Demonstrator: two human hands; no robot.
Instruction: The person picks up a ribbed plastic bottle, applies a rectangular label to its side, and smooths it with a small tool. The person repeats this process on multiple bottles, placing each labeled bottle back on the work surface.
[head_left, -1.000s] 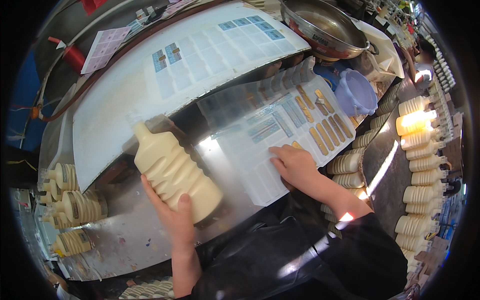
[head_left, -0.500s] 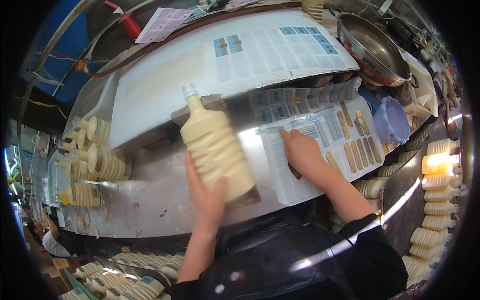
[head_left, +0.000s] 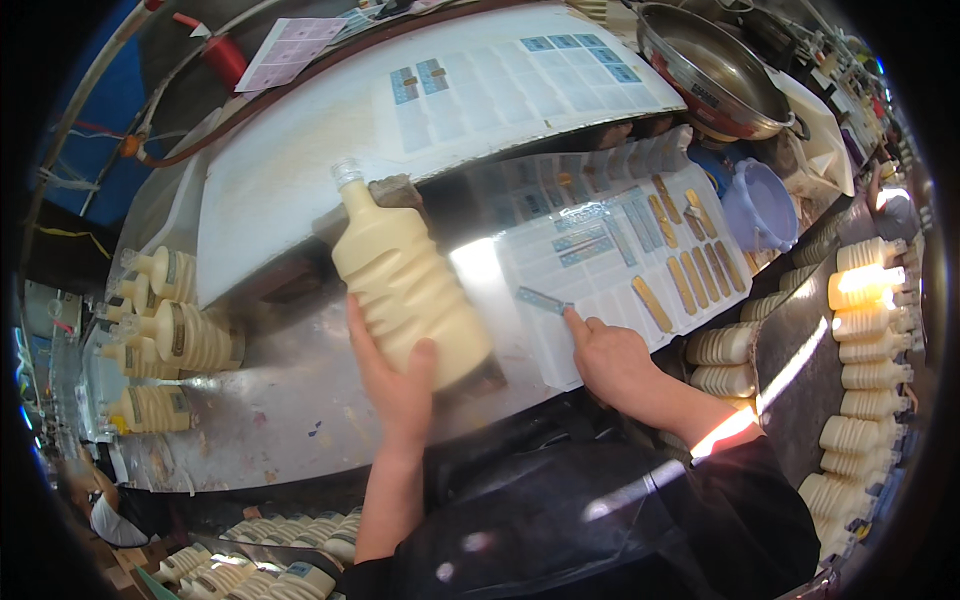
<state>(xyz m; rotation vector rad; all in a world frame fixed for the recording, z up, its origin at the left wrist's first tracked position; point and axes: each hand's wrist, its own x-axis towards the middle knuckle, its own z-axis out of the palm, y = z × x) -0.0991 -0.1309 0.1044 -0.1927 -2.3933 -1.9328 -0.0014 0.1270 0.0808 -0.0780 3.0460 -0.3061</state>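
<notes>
A cream-coloured ribbed bottle (head_left: 405, 280) with a clear threaded neck lies tilted on the metal bench, its neck pointing away from me. My left hand (head_left: 395, 385) is wrapped around its lower left side, thumb on top. Between the fingertips of my right hand (head_left: 610, 355) is the end of a narrow blue label strip (head_left: 543, 299), which sticks out to the left over the near part of a white backing sheet (head_left: 560, 350). Farther up that sheet lie more blue strips (head_left: 583, 243) and several gold strips (head_left: 692, 280).
More cream bottles (head_left: 190, 335) lie at the bench's left end. A white board (head_left: 290, 170) holding a label sheet spans the back. At the right are a large metal pan (head_left: 715, 70) and a purple bucket (head_left: 765, 205). Rows of bottles (head_left: 860, 350) fill the right side.
My right hand has drawn the blue label strip toward me, away from the other strips on the sheet. My left hand still holds the bottle. The whole view has shifted slightly.
</notes>
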